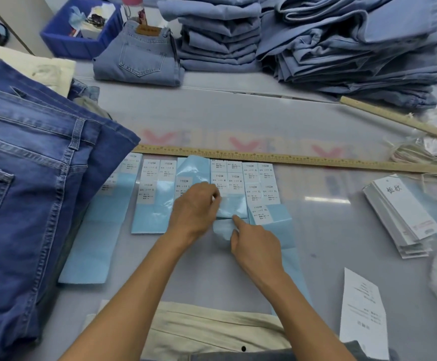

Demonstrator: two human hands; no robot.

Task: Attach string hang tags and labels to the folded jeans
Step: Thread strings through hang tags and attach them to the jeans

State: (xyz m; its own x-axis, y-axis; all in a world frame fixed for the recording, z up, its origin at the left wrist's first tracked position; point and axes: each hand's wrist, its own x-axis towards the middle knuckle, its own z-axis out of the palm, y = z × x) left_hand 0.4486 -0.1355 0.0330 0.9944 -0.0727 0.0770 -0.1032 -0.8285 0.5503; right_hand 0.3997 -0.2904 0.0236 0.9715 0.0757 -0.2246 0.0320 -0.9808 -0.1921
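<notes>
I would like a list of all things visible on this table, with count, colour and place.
label sheets: several, light blue backing with white size stickers, centre below the ruler
wooden ruler: two, tan, centre and far right
dark jeans: a stack, dark blue, left
light jeans stacks: several, light blue, far side
single folded jeans: one, light blue, beside the bin
plastic bin: one, blue, far left
hang tags: one stack, white, right
strings: a bundle, cream, far right
printed paper: one, white, near right
cream garment: one, near edge
left hand, right hand: peeling a sheet
</notes>
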